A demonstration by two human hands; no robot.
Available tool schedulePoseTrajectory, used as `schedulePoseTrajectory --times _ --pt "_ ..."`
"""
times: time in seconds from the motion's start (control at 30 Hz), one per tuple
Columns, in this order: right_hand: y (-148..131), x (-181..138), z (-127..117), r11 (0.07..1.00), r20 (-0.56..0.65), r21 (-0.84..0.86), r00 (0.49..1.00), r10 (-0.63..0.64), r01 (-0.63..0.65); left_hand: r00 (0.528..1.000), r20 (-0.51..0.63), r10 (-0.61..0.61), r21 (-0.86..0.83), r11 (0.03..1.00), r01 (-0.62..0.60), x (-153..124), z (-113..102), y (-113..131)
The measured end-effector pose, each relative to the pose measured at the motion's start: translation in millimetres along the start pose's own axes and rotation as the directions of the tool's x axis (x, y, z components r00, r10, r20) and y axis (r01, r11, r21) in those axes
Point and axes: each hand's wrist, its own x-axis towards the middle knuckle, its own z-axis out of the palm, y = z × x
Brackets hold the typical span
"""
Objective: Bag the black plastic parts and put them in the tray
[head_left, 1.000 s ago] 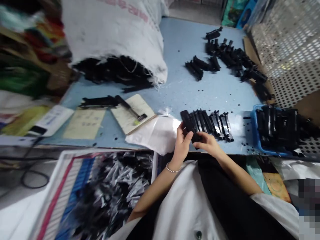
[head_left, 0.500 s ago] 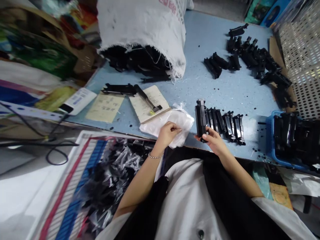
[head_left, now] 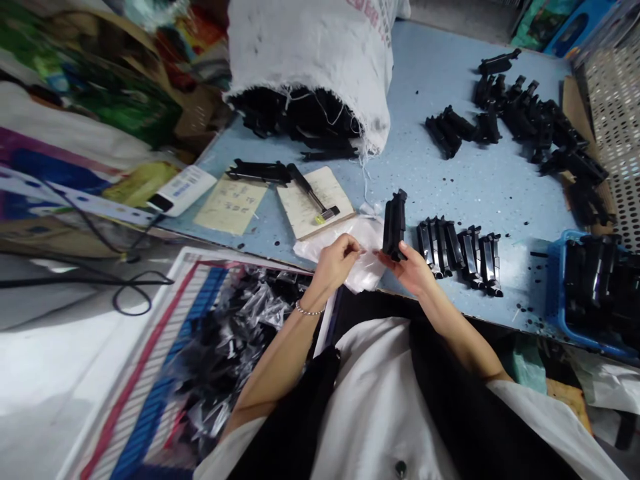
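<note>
My right hand [head_left: 411, 268] grips the lower end of a long black plastic part [head_left: 395, 223], which points up and away from me. Over the clear plastic bags [head_left: 367, 243] at the table's front edge, my left hand [head_left: 340, 259] is closed in a pinch; the bags seem to be at its fingertips, but the contact is too small to make out. Right of my right hand, several similar black parts [head_left: 453, 247] lie side by side in a row.
A white woven sack [head_left: 310, 50] of black parts lies open at the back. A scraper-like tool [head_left: 313, 193] rests on a notebook [head_left: 330, 190]. More parts are heaped at back right [head_left: 530, 120]. A blue basket [head_left: 554, 280] stands right; a striped bag [head_left: 165, 360] of wrapped pieces sits below left.
My right hand has moved left with the black part, away from the row and closer to my left hand and the bags. My left hand stays pinched. The whole view has shifted slightly.
</note>
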Motion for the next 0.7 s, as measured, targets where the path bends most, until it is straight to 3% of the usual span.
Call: schedulePoseTrajectory --times 0.07,0.13,0.2,0.27,0.33,0.43,0.57,0.7 --pt "1 2 1 1.000 0.012 0.001 1.000 -0.008 0.008 0.988 0.083 0.130 0.176 0.974 -0.143 -6 -8 10" --pt "0 3 3 0.999 -0.002 -0.021 0.999 -0.036 0.036 0.962 0.162 0.218 0.402 0.876 -0.266 -11 -16 20" --pt "-3 2 4 0.996 -0.024 -0.039 0.997 -0.076 0.075 0.954 0.201 0.222 0.619 0.726 -0.300 -14 -23 29" --pt "-7 -5 3 0.994 -0.017 -0.041 0.994 -0.105 0.105 0.959 0.224 0.176 0.726 0.625 -0.285 -12 -26 34" --pt "-13 -20 -3 0.996 0.040 -0.040 0.996 -0.076 0.078 0.962 0.238 0.133 0.707 0.655 -0.266 -7 -25 33" --pt "-17 -50 -22 0.991 0.182 -0.032 0.974 0.132 -0.128 0.977 0.192 0.091 0.570 0.800 -0.186 1 -22 22" --pt "-5 -74 -46 0.857 0.302 0.061 0.828 0.473 -0.512 0.980 0.162 0.114 0.360 0.918 -0.166 0 -22 6" --pt "11 -62 -49 0.679 0.390 0.288 0.730 0.562 -0.676 0.967 0.166 0.195 0.316 0.918 -0.239 -19 -15 13"
